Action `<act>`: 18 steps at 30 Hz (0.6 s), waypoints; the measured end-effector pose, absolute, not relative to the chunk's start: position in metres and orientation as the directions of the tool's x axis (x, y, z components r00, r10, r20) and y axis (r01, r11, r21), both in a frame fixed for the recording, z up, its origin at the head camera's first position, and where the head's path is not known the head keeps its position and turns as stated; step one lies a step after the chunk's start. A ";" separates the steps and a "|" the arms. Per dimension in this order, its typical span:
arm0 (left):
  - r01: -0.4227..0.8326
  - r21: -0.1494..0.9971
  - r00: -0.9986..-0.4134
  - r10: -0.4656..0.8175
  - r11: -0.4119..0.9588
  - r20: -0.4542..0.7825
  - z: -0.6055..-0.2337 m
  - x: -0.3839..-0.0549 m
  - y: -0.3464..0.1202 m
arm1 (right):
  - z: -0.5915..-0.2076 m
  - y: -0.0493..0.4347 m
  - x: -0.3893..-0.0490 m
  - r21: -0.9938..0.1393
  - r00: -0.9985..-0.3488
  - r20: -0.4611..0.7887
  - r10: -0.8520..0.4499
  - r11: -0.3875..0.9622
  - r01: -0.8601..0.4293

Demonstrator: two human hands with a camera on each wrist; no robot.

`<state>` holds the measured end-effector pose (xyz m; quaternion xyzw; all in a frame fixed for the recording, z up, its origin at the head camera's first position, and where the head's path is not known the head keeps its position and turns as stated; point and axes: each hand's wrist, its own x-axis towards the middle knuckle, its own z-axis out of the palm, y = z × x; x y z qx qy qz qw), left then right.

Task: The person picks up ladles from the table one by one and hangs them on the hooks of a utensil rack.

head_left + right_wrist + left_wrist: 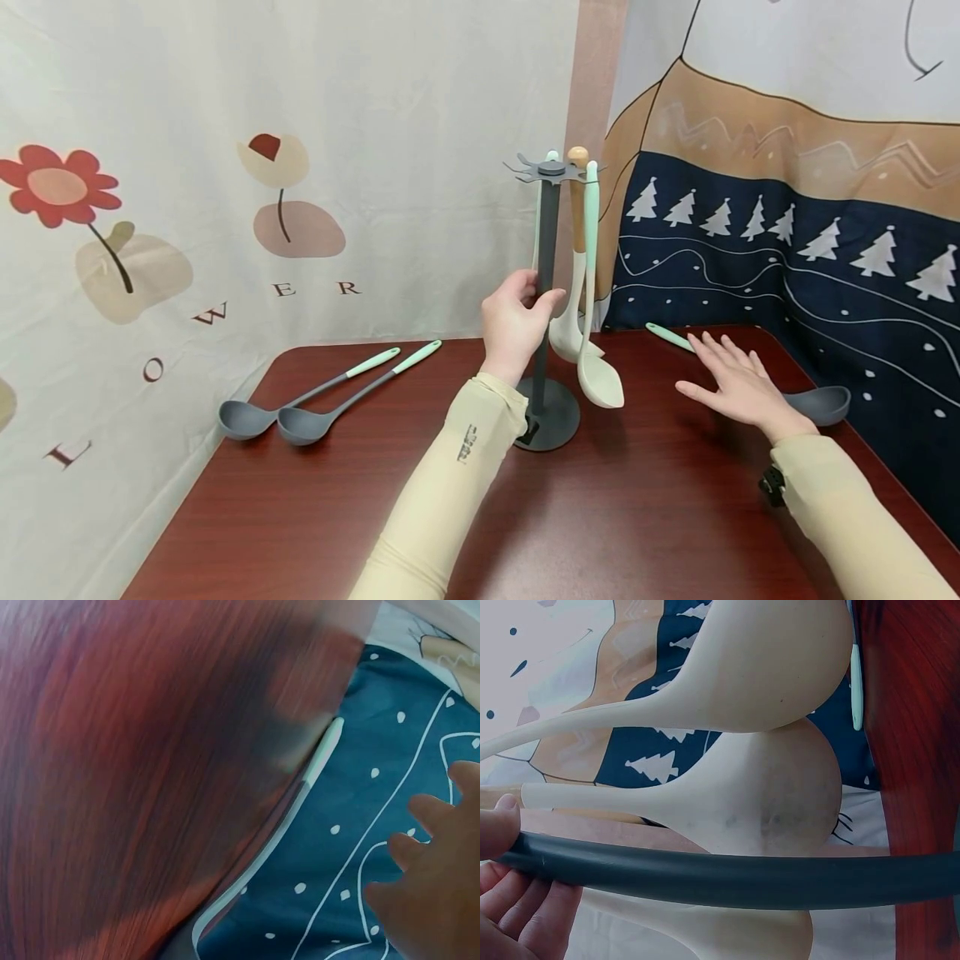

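Note:
My left hand [517, 325] grips the post of a dark grey utensil stand [550, 242], thumb on one side and fingers on the other, as the left wrist view shows on the post [742, 881]. From the stand's hooks hang a cream ladle with a mint handle [601, 385], a cream ladle with a wooden handle [577, 200], and a third cream utensil [757, 930], partly hidden behind the post. My right hand [738, 387] is spread, fingers straight, over a grey ladle with a mint handle [821, 406]; it hides that ladle's middle.
Two grey ladles with mint handles lie side by side on the left of the table, a rear one [243, 419] and a front one [303, 426]. The reddish-brown table [600, 508] meets a printed curtain [420, 167] at the back.

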<state>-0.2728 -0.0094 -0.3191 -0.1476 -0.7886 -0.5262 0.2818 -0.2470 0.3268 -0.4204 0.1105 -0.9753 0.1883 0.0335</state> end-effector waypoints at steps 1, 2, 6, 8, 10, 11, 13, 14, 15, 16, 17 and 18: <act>0.530 0.746 -0.797 -0.064 0.404 0.601 -0.319 -0.273 -0.009 | -0.421 0.328 -0.247 -0.357 -0.975 0.102 -0.199 0.907 -0.223; 0.531 0.745 -0.796 -0.063 0.405 0.602 -0.319 -0.273 -0.009 | -0.420 0.330 -0.247 -0.357 -0.976 0.097 -0.196 0.909 -0.218; 0.533 0.741 -0.794 -0.060 0.408 0.604 -0.319 -0.272 -0.009 | -0.420 0.336 -0.249 -0.350 -0.981 0.072 -0.180 0.917 -0.194; 0.531 0.744 -0.797 -0.061 0.405 0.601 -0.319 -0.273 -0.009 | -0.420 0.340 -0.249 -0.351 -0.983 0.059 -0.172 0.918 -0.182; 0.528 0.747 -0.799 -0.062 0.403 0.598 -0.319 -0.273 -0.009 | -0.421 0.344 -0.250 -0.347 -0.985 0.047 -0.168 0.922 -0.173; 0.527 0.749 -0.800 -0.062 0.402 0.597 -0.319 -0.273 -0.009 | -0.422 0.346 -0.250 -0.347 -0.985 0.043 -0.167 0.922 -0.172; 0.527 0.750 -0.801 -0.062 0.400 0.595 -0.319 -0.273 -0.009 | -0.422 0.350 -0.251 -0.346 -0.986 0.032 -0.165 0.924 -0.166; 0.527 0.751 -0.801 -0.062 0.398 0.595 -0.318 -0.273 -0.009 | -0.422 0.352 -0.251 -0.340 -0.986 0.028 -0.164 0.926 -0.163; 0.527 0.751 -0.801 -0.062 0.398 0.596 -0.318 -0.272 -0.009 | -0.422 0.353 -0.251 -0.335 -0.986 0.024 -0.162 0.928 -0.161; 0.528 0.751 -0.800 -0.062 0.397 0.596 -0.318 -0.272 -0.009 | -0.422 0.355 -0.251 -0.332 -0.987 0.022 -0.162 0.930 -0.160; 0.529 0.751 -0.800 -0.062 0.395 0.596 -0.318 -0.272 -0.009 | -0.422 0.357 -0.251 -0.328 -0.987 0.019 -0.160 0.931 -0.158; 0.530 0.752 -0.800 -0.063 0.392 0.597 -0.318 -0.272 -0.009 | -0.422 0.358 -0.251 -0.325 -0.987 0.016 -0.158 0.933 -0.155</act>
